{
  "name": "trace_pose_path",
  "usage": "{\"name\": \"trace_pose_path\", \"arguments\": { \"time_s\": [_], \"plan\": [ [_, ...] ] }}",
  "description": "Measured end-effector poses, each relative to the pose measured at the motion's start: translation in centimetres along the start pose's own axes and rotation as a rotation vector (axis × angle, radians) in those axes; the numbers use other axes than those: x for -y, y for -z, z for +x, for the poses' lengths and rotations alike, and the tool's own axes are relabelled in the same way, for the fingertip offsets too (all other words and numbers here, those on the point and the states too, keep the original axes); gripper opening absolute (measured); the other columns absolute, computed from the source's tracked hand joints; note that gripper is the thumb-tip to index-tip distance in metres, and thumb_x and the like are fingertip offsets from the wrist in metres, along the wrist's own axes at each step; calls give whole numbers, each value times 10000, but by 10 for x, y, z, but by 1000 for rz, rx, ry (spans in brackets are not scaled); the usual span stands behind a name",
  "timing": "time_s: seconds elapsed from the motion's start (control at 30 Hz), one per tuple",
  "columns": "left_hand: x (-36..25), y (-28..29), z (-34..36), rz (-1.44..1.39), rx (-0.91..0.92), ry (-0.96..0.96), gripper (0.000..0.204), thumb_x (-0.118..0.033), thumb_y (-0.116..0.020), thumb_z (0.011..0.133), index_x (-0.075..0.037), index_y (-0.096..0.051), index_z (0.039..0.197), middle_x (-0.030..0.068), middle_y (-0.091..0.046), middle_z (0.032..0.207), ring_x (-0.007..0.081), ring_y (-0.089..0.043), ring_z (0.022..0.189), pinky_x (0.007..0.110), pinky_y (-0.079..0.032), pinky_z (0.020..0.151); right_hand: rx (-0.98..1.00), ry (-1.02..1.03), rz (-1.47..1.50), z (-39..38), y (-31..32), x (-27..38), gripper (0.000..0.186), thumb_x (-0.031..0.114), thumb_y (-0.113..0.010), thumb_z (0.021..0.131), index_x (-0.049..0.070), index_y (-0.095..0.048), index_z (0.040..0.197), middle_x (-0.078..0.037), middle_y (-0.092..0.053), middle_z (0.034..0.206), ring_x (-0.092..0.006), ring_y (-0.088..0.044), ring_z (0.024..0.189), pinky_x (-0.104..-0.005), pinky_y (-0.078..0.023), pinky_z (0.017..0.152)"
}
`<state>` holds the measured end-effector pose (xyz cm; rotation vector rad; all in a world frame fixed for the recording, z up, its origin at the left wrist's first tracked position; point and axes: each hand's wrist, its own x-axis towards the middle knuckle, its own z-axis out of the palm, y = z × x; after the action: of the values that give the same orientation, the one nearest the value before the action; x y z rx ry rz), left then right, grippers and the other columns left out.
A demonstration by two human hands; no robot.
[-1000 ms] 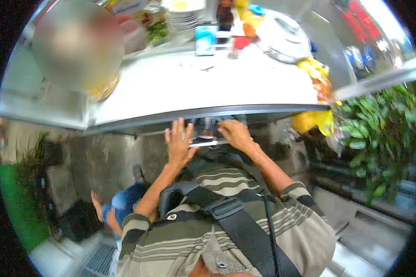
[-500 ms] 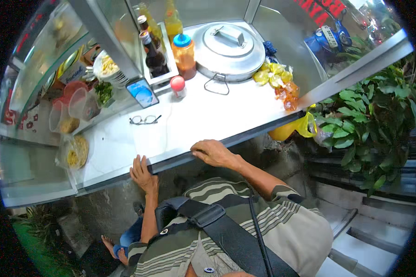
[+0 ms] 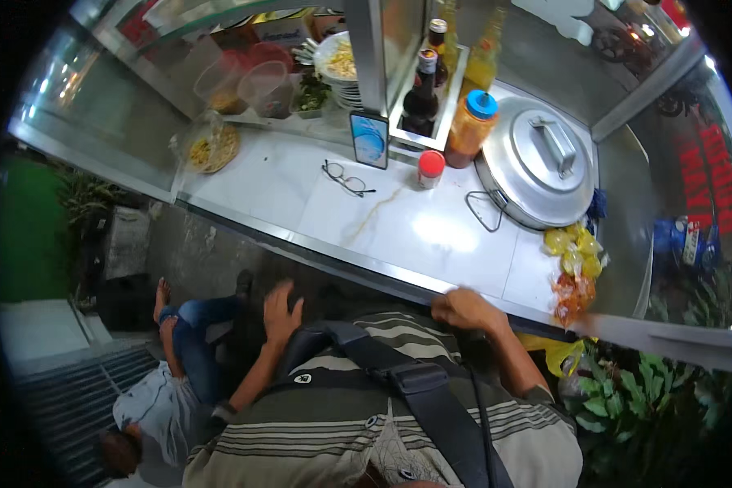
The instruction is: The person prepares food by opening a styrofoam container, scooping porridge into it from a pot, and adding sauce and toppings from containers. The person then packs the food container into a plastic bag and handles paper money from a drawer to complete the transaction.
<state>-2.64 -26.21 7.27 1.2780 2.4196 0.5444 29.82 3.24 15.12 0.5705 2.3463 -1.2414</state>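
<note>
My left hand [image 3: 281,315] is off the counter, in the air in front of its near edge, with the fingers apart and nothing in them. To the right, my right hand [image 3: 468,312] sits at the edge of the white counter [image 3: 472,259], its fingers curled over that edge; the fingertips are partly hidden. Beyond the hands, a pair of eyeglasses [image 3: 348,180] lies on the counter. Behind the glasses a phone [image 3: 369,140] leans upright. A small red-capped jar [image 3: 430,169] stands to the right of the phone.
A lidded metal pot [image 3: 537,163], a blue-capped orange bottle [image 3: 471,130] and a white tray of bottles [image 3: 411,140] stand at the back. Yellow bags [image 3: 573,248] lie right; a bag of noodles [image 3: 211,150] lies left. A seated person [image 3: 159,398] is at lower left.
My left hand has left the counter edge and drawn back toward me. My right hand stays at the edge, fingers more curled. The whole view has turned, shifting the counter's things right.
</note>
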Motion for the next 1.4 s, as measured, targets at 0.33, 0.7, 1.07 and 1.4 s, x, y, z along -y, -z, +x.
{"name": "trace_pose_path", "arguments": {
  "time_s": [0.33, 0.7, 1.07, 1.4],
  "plan": [
    [193, 92, -166, -146, 879, 785, 308, -162, -680, 838, -53, -616, 1119, 152, -671, 966, 288, -652, 908, 420, -503, 794, 148, -224, 181, -70, -102, -42, 218, 147, -560, 853, -3, -648, 984, -233, -641, 1081, -363, -613, 1067, -434, -481, 848],
    [247, 130, -152, -404, 899, 810, 249, -157, -657, 850, -51, -642, 1075, 144, -681, 920, 258, -661, 849, 385, -511, 751, -92, -532, 718, -53, -200, -14, 286, 197, -577, 859, -10, -646, 1043, -244, -626, 1128, -333, -603, 1101, -430, -462, 870],
    [239, 89, -4, -579, 618, -95, 201, -151, -633, 862, -48, -668, 1031, 135, -691, 873, 229, -670, 791, 350, -519, 708, -793, -205, 66, 196, -15, 101, 240, 194, -641, 856, -16, -615, 971, -210, -659, 826, -387, -645, 785, -451, -491, 691],
    [38, 113, 70, -599, 112, 8, 246, -215, -646, 907, -46, -671, 1085, 100, -705, 940, 178, -672, 804, 318, -529, 732, -1092, -318, -62, 240, -19, 64, 210, 252, -658, 880, 49, -611, 912, -139, -671, 833, -352, -641, 794, -446, -483, 684]
  ]
}}
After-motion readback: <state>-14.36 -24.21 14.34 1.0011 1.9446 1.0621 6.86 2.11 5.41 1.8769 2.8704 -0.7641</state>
